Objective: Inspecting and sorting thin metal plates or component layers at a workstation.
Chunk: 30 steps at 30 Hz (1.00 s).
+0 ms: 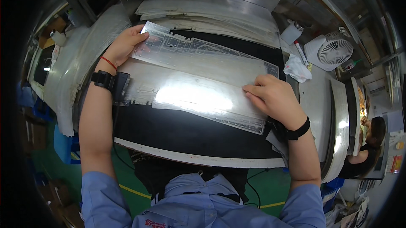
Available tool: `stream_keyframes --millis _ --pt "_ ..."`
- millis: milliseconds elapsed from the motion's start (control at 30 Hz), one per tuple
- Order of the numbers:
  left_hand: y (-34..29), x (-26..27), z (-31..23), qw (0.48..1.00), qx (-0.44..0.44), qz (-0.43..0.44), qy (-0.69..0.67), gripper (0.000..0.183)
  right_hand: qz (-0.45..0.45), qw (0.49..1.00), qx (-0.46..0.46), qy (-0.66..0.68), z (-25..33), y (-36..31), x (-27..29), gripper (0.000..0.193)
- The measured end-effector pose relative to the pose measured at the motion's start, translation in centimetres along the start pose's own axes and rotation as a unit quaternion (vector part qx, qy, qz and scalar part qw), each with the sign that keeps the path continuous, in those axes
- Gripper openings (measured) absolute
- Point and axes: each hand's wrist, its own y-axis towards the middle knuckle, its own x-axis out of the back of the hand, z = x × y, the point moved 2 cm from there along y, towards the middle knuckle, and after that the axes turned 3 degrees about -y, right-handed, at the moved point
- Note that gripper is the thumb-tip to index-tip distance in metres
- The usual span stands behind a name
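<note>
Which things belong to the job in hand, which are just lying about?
Likely in the job:
thin translucent sheet, left hand at its corner, right hand at its near edge
similar translucent sheet beneath
flat black mat

Apparently lying about:
white fan with round grille
crumpled white wad
red-and-white pen

"Where is the left hand (122,47)?"
"Toward the tabletop's (186,126) far left corner, thumb (141,37) laid on top and the fingers folded under it in a pinch."
"And the right hand (277,99)?"
"By the right edge, nearer the front than the left one. It's back up, thumb and forefinger close together at the tips."
"How do the arms run?"
"The left forearm (97,122) reaches almost straight ahead past the front left corner; the right forearm (305,154) leans inward past the front right corner."
"Wrists?"
"Both bare-skinned above their bands."
</note>
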Motion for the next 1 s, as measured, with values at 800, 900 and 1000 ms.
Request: stream_keyframes --millis 800,900,1000 --pt "-0.2 1.2 -0.8 0.995 -0.064 -0.044 -0.063 0.024 -0.333 0.772 -0.353 0.412 -9.5 -2.4 -2.6 0.021" --pt "-0.4 1.3 -0.9 0.992 -0.066 -0.067 -0.084 0.025 -0.241 0.719 -0.342 0.554 -8.7 -2.4 -2.2 0.023" --pt "-0.4 1.2 -1.0 0.993 -0.069 -0.06 -0.078 0.026 -0.246 0.732 -0.321 0.548 -8.8 -2.4 -2.6 0.02"
